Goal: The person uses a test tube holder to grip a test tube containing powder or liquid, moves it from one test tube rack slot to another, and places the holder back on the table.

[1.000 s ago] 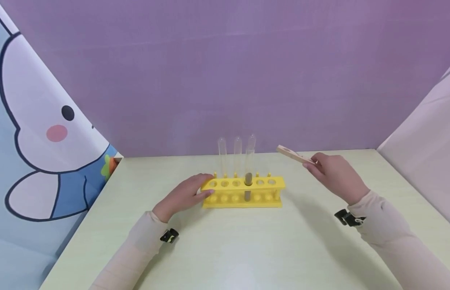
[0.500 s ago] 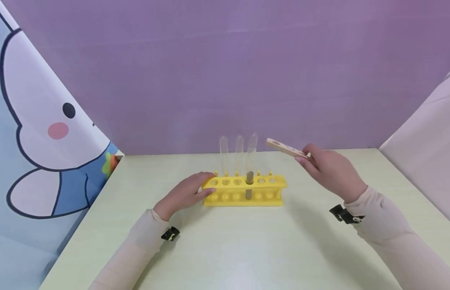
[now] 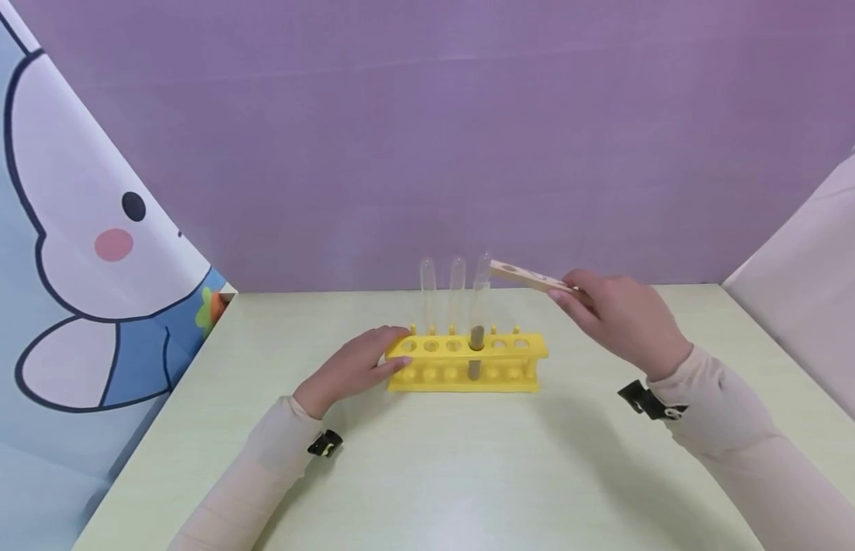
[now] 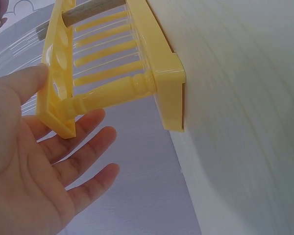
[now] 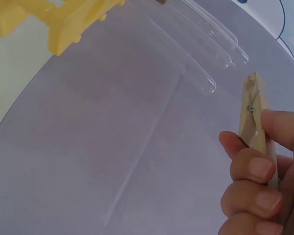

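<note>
A yellow test tube rack stands on the table. My left hand grips its left end, thumb in front; in the left wrist view the thumb and a finger pinch the top plate. Three clear tubes stand upside down at the rack's back. A grey-brown stick-like piece stands in a hole, apparently in a tube. My right hand holds a wooden clamp, its tip close beside the rightmost clear tube; contact cannot be told. The right wrist view shows the clamp's wire spring.
The pale table extends around the rack. A purple backdrop rises behind it, a cartoon-printed cloth hangs at the left, and a pale cloth at the right.
My right hand has moved left with the wooden clamp, bringing its tip from well right of the tubes to beside the rightmost one. My left hand keeps its grip on the rack.
</note>
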Demonstrator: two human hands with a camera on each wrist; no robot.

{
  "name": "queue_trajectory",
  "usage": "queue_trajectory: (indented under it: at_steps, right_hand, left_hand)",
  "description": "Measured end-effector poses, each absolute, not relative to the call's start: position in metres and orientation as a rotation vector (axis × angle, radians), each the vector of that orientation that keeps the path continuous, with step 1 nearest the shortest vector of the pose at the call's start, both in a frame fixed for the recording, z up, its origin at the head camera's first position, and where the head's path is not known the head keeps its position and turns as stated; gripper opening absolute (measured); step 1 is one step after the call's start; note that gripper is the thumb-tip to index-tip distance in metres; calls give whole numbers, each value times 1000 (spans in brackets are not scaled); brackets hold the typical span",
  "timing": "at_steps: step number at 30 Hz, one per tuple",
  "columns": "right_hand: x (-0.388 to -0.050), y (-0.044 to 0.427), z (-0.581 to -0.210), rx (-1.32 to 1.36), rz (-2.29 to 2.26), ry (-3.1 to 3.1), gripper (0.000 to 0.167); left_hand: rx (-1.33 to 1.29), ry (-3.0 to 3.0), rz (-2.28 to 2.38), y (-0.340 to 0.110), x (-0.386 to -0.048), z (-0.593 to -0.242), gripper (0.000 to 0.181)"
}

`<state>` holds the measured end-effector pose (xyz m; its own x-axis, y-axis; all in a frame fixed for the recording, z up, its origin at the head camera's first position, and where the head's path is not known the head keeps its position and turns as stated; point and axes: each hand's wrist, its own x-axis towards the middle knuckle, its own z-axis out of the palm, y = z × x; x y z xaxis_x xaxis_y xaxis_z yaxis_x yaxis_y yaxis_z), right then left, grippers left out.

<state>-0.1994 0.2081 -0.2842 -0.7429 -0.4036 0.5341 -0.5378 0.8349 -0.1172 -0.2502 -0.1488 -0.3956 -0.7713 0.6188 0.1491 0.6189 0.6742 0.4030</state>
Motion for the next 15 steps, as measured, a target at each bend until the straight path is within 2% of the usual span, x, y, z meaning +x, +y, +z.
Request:
queue_trajectory:
  at_steps: [15]
  right_hand:
    - [-206,199,-278,753,334,-2450,21]
  left_hand:
    - [-1055,-2878,-704,-148,-250,-396,48]
